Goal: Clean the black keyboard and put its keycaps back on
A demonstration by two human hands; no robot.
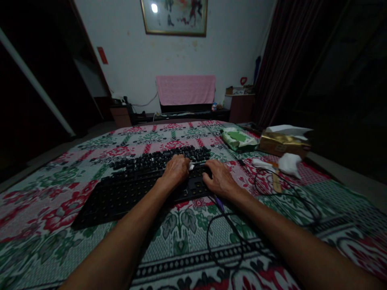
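You are in a bedroom of a home. Across the lower frame spreads a bed (60, 193) under a woven red, green and white flowered cover. On the white plaster wall (133, 52) at top centre hangs a gold-framed painting (174, 17). Below it a pink cloth (185, 89) is draped over a dark television (185, 108) on a low stand, beside a small brown wooden cabinet (241, 108). A long dark curtain (281, 60) hangs at upper right. On the bed at centre right lie a gold cardboard tissue box (282, 144) and a green-and-white soft pack of wipes (238, 139).
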